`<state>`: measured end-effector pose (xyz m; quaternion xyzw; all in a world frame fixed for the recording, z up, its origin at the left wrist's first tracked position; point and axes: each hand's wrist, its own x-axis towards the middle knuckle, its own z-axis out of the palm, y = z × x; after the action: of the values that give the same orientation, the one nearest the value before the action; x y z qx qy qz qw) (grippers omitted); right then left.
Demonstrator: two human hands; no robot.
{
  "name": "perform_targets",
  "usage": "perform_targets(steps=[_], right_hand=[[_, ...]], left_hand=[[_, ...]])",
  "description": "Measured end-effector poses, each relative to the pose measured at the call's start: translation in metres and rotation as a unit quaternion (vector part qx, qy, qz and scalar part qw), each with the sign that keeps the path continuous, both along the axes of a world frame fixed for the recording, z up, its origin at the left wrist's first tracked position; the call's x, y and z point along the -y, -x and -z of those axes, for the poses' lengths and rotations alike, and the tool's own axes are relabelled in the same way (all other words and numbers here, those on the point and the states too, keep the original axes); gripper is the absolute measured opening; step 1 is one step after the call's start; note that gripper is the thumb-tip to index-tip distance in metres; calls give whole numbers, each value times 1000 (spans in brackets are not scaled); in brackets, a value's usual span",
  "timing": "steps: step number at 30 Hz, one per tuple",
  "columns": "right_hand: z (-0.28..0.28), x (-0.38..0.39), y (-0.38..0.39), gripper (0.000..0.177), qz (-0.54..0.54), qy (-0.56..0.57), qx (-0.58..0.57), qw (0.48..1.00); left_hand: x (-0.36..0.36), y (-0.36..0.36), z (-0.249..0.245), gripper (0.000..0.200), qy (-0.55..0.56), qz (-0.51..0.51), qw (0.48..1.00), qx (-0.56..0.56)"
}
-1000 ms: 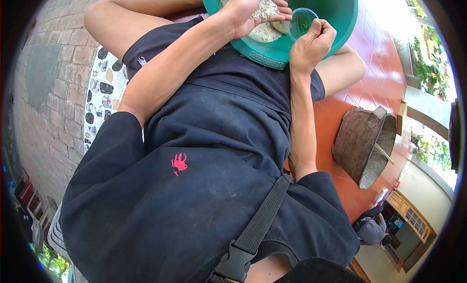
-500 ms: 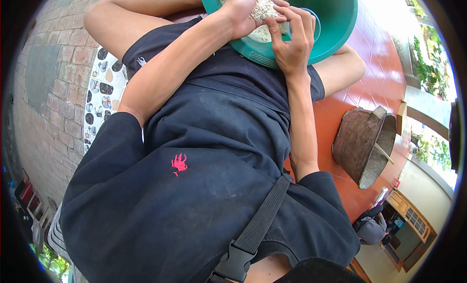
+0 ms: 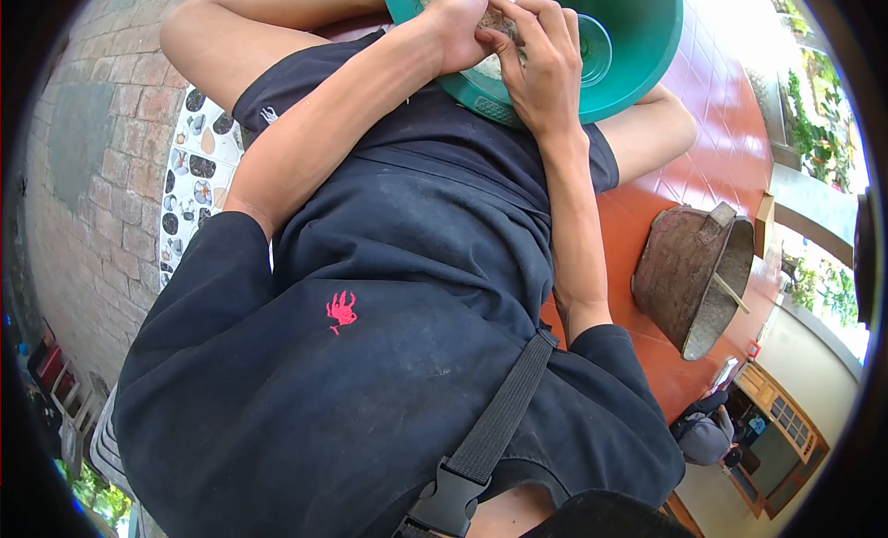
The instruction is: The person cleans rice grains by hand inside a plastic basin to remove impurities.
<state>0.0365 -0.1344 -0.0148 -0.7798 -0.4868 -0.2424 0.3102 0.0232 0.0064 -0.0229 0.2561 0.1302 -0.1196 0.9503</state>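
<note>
A green basin [image 3: 647, 48] sits on my lap, with pale, crumbly grains [image 3: 488, 68] inside. Over it, my left hand [image 3: 458, 24] is cupped palm up around some of these grains, which my fingers partly hide. My right hand [image 3: 546, 71] bends over that palm, its thumb and fingers drawn together. What lies between its fingertips is hidden. A clear round dish or cup [image 3: 597, 52] rests in the basin just right of my right hand.
A weathered brown bucket [image 3: 680, 270] with a stick [image 3: 731, 293] in it lies on the red tiled floor [image 3: 638, 228] at right. Another person [image 3: 705, 438] is in the background by a wooden door. Brick paving [image 3: 125, 168] and a pebble-patterned edge [image 3: 196, 168] are at left.
My right hand has moved left and closed over my left palm. The pale heap there shows less now, and more of the clear dish is uncovered. My left hand has hardly moved.
</note>
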Motion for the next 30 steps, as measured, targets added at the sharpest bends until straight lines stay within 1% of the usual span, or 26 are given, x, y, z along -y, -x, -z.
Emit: perform_targets(steps=[1, 2, 5, 8, 10, 11, 12, 13, 14, 17, 19, 20, 21, 22, 23, 24, 25, 26, 28, 29, 30], right_hand=[[0, -1, -1, 34, 5, 1, -8, 1000], [0, -2, -2, 33, 9, 1, -15, 1000], [0, -5, -5, 30, -1, -1, -1, 1000], [3, -6, -8, 28, -14, -13, 24, 1000], [3, -6, -8, 26, -16, -15, 26, 999], [2, -6, -8, 24, -17, -17, 28, 999], [1, -6, -7, 24, -17, -17, 28, 999], [0, -7, -6, 22, -13, -15, 2, 1000], [0, -7, -4, 20, -8, -13, -23, 1000], [-1, -8, -3, 17, 0, -6, -14, 1000], [1, -7, -4, 16, -1, -11, -14, 1000], [2, -7, -4, 15, -4, -15, -14, 1000], [1, -7, -4, 15, -4, -15, -14, 1000], [1, -5, -3, 14, -6, -31, -51, 998], [0, -4, -1, 12, -8, -47, -88, 995], [-3, -3, 1, 12, -9, -47, -88, 995], [-7, -2, 5, 11, -10, -78, -129, 989], [-10, -1, 6, 10, -13, -108, -170, 979], [-8, 2, 4, 8, -22, -130, -174, 976], [-6, 4, 2, 8, -24, -143, -175, 974], [-4, 6, -1, 7, -27, -157, -176, 972]], left_hand=[[1, 1, -5, 68, -11, -14, 999, -36], [1, 1, -4, 68, -11, -14, 999, -36], [2, 0, 4, 68, -4, -13, 1000, -25], [-3, -8, 27, 66, -2, -9, 1000, 4], [-10, -15, 50, 63, 83, 39, 989, 119], [-7, -13, 43, 63, 83, 40, 989, 119], [-2, -9, 28, 61, 35, 4, 997, 62], [1, -6, 18, 60, -13, -32, 999, 5], [2, -6, 17, 60, -13, -32, 999, 5], [2, -6, 18, 59, -8, -34, 999, 3], [0, -9, 28, 59, 14, -24, 999, 40], [-4, -11, 38, 59, 14, -24, 999, 40], [-9, -13, 47, 59, 91, 27, 990, 105], [-13, -15, 56, 60, 166, 77, 968, 169], [-10, -13, 49, 60, 166, 76, 968, 169], [-5, -9, 34, 60, 88, 40, 991, 95], [-1, -5, 19, 61, 10, 3, 1000, 19], [0, 0, 6, 61, 9, 3, 1000, 20], [1, 7, -12, 61, -10, -18, 999, -25], [2, 5, -9, 61, -11, -18, 999, -24], [2, 2, -4, 60, 11, -15, 1000, -13]])
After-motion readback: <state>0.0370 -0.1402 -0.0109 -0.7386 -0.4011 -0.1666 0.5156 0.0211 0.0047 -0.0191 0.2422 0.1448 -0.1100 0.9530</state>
